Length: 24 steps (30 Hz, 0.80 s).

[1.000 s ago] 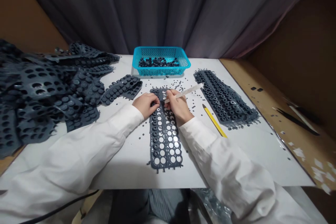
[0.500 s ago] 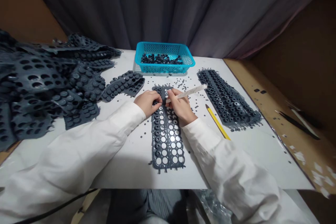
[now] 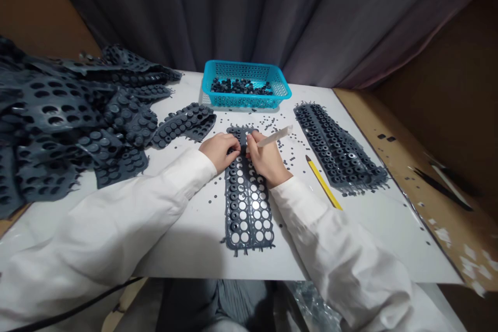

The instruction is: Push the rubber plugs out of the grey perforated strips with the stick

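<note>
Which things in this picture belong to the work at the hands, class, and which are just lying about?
At work:
left hand, resting on the grey perforated rubber sheet
right hand, holding a white pick

Lying about:
yellow pencil
dark tweezers
blue mesh basket of rubber pieces
heaped rubber sheets

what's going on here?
One person is working at a white table. Their right hand grips a pale flat pick, its tip hidden by the fingers, while their left hand rests on the far end of a dark grey perforated rubber sheet, many of its holes empty. Small dark discs lie scattered around it. Beyond sits a teal basket of dark rubber pieces, with a heap of similar sheets to the left.
</note>
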Available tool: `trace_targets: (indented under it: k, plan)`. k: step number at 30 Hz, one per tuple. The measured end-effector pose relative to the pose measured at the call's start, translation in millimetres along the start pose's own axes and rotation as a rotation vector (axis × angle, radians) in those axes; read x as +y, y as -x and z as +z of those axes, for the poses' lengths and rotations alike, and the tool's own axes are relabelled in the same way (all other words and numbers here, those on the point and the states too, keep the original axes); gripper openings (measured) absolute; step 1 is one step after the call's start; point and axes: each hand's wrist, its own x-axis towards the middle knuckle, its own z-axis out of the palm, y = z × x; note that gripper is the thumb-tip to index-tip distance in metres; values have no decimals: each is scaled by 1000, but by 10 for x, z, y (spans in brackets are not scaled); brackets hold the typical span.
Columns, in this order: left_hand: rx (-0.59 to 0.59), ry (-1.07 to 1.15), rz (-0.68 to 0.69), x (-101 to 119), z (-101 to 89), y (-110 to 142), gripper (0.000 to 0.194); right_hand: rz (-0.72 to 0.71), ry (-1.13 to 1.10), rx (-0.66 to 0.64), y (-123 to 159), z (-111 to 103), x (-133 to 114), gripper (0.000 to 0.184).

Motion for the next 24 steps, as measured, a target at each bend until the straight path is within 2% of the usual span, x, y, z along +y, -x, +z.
trace_targets:
  k: [6,13,19,24]
  plan:
    - [8,-20,-1,-9,21,5,11,-3,173,-9,-13,14,-61,27]
    - [6,-83,11,-17,49,-1,14,-53,474,-95,-18,36,-230,26]
    - [-2,-102,22,-14,39,-24,13,-32,427,-75,-17,89,-164,25]
    - [13,-54,41,-35,33,-23,12,-34,320,-6,-22,135,-58,24]
